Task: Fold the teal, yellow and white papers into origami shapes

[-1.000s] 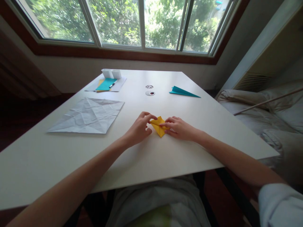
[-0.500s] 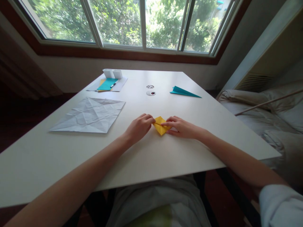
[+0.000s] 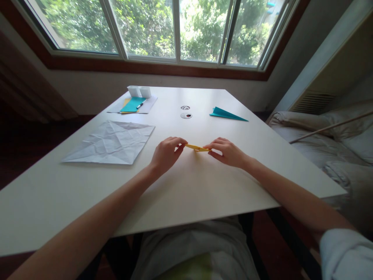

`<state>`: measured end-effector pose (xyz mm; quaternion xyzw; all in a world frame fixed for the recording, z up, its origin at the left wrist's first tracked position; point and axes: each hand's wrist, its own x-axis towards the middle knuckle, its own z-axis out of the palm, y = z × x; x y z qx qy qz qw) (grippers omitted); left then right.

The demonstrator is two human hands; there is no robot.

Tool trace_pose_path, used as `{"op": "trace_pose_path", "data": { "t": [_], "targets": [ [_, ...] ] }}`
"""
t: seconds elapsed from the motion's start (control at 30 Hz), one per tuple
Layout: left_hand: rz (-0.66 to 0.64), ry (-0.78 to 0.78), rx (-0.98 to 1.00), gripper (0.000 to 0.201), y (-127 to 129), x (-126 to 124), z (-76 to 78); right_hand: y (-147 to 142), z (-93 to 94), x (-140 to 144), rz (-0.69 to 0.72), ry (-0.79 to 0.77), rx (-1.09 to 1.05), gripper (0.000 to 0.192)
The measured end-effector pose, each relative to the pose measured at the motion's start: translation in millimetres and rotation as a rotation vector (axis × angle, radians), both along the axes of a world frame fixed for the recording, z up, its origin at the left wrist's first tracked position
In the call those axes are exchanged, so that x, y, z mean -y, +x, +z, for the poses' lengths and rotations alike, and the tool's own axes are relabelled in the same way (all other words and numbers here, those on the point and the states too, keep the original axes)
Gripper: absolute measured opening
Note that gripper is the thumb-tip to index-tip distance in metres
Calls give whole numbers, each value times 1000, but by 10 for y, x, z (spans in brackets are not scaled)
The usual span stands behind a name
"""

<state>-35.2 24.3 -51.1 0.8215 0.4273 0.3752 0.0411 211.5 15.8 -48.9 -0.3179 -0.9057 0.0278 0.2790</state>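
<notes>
My left hand (image 3: 167, 153) and right hand (image 3: 229, 151) pinch the 2 ends of the folded yellow paper (image 3: 198, 148), seen nearly edge-on between them over the worktop (image 3: 186, 194). I'd judge it light, stiffer where layered, yet easily crushed; its corners want only a fingertip hold.

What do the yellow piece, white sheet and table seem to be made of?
Yellow piece: probably matte paper, being thin and without shine. White sheet: likely paper, matte, crossed by creases. Table: smooth, faintly glossy white top, perhaps laminate, judging by soft reflections.
</notes>
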Motion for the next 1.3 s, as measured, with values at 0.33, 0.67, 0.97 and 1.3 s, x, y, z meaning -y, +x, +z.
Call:
{"op": "trace_pose_path", "data": {
  "t": [0.33, 0.67, 0.97, 1.3],
  "targets": [
    [-116, -621, 454, 24, 32, -7, 55, 50, 17, -68, -124, -434, -339, 23],
    [-36, -513, 40, 17, -21, -85, -20, 48, -75, -90, -158, -484, -197, 15],
    [-104, -424, -141, 16, -30, -87, -57, 36, -123, -98, -131, -349, -51, 6],
    [-184, -315, -166, 10, -26, -116, -114, 31, -127, -102, -63, -315, -61, 3]
  ]
}}
